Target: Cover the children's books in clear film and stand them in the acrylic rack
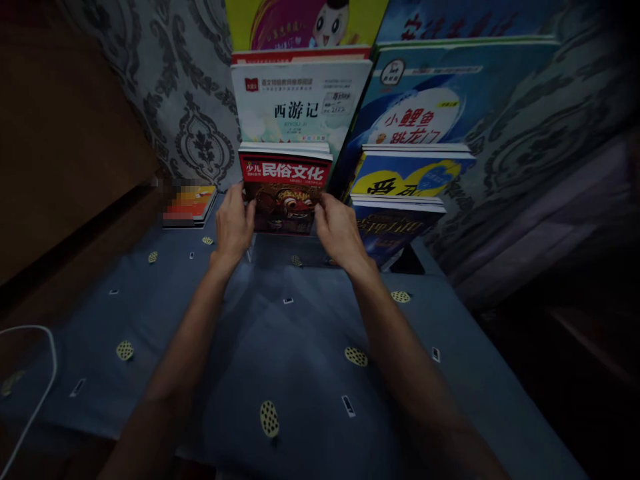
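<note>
A book (286,200) with a red title band and a dark mask picture stands upright at the front of a tiered stand of books. My left hand (233,223) grips its left edge, thumb towards the cover. Its right edge is held by my right hand (340,227), with the thumb on the front. Directly behind it rises a white book (295,100) with black title characters. Right of my right hand are a dark blue book (397,223) and a blue and yellow book (410,175). The fingers behind the held book are hidden.
An orange book (193,205) lies on the blue patterned tablecloth (290,347) at the left. Taller books, one teal (480,87) and one yellow and purple (305,27), stand behind. A white cable (53,360) curves at the left edge. Patterned wallpaper (193,127) backs the table.
</note>
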### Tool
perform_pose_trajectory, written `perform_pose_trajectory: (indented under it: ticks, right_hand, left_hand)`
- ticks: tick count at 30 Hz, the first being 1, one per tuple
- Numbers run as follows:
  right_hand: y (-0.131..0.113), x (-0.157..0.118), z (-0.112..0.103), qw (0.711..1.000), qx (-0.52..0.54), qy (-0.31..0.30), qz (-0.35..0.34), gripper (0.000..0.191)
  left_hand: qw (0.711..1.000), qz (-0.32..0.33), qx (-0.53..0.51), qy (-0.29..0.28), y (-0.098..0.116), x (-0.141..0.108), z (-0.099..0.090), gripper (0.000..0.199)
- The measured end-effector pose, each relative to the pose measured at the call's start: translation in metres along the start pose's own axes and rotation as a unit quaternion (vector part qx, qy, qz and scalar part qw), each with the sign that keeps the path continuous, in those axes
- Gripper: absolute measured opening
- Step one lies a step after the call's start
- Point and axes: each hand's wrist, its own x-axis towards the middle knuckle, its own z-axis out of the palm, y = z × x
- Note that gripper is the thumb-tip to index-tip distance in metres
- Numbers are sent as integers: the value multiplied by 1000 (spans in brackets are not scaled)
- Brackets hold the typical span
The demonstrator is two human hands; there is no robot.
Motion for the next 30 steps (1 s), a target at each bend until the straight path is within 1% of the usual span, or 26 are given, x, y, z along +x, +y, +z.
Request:
perform_pose_trajectory:
  ticks: [2,6,12,17,20,24,30]
  right_hand:
    - [-1,0,-1,1000,-2,-7,11,24]
    - [-2,0,1,998,-27,-26,54,25]
    - [-6,0,6,997,-58,-13,50,28]
    - [-19,1,-2,989,-100,-65,85,36]
    - [-25,3,-6,986,-107,-82,104,38]
    - [-26,3,-5,985,-111,-82,108,37]
    - [-19,1,0,989,-107,-57,88,35]
  left_hand:
    - [1000,-1,15,-8,2,0,-1,33]
    - [999,-3,42,-9,8,0,-4,28]
    - [996,-5,89,-9,14,0,-7,23]
    - [985,-39,160,-46,22,2,-9,23]
    - [982,-46,178,-52,25,2,-10,23]
    - [980,-51,184,-58,25,3,-10,21]
    - [980,-62,177,-63,26,3,-10,18]
